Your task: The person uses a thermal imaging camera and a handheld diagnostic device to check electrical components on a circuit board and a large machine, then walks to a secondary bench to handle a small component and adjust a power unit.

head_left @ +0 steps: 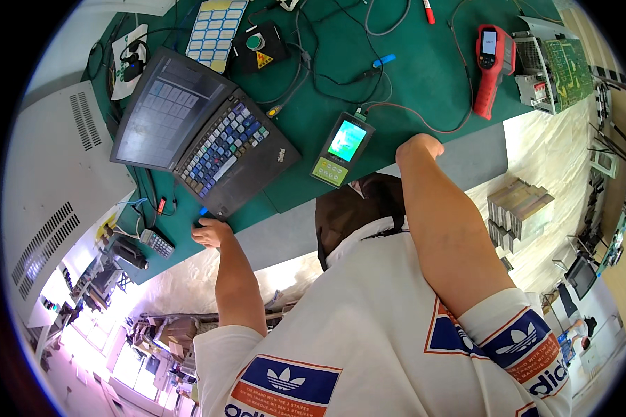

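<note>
My left hand (211,233) lies at the near edge of the green table, by the front left corner of a black laptop (257,174). Its fingers are loosely bent and apart, with nothing visible in them. Just beyond it, a small blue plug (203,211) sits at the laptop's side. My right hand (420,146) rests on the table edge to the right, its fingers mostly hidden by the bent wrist. Between the hands stands a handheld meter (342,149) with a lit green screen and yellow-green keypad. A thin red wire runs from its top.
A red-and-black thermal imager (492,69) lies at the right, beside a metal chassis with a green circuit board (567,73). Farther back are a green push-button box (256,43), a label sheet (215,31) and loose cables. A calculator (157,243) sits at the left edge.
</note>
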The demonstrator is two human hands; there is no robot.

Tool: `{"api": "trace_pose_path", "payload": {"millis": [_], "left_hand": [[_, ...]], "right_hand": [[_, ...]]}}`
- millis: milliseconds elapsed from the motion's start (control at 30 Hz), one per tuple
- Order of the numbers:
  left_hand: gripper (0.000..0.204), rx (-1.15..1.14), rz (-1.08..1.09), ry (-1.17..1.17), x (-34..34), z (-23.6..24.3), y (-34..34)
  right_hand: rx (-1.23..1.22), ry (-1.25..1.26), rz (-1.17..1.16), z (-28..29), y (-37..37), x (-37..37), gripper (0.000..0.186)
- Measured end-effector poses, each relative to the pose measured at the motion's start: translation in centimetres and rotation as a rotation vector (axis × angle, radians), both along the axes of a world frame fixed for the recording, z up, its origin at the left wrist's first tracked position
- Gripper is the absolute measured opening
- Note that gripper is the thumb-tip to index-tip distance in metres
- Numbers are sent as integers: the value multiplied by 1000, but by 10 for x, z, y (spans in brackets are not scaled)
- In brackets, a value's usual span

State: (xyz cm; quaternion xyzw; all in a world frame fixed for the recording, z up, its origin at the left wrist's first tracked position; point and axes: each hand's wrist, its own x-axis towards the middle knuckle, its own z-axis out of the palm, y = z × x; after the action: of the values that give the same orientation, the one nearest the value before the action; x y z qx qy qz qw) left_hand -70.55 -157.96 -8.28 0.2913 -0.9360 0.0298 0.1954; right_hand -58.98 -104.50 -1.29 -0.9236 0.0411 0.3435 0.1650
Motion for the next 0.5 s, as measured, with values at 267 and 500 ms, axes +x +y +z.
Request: {"api": "trace_pose_path", "payload": {"millis": [267, 500], "left_hand": [[41, -7, 31, -7, -2, 1, 5], [39, -30, 29, 6, -2, -4, 0]], "right_hand": [[-6, -59, 66, -27, 2, 8, 58], [19, 6, 22, 9, -1, -4, 60]]}}
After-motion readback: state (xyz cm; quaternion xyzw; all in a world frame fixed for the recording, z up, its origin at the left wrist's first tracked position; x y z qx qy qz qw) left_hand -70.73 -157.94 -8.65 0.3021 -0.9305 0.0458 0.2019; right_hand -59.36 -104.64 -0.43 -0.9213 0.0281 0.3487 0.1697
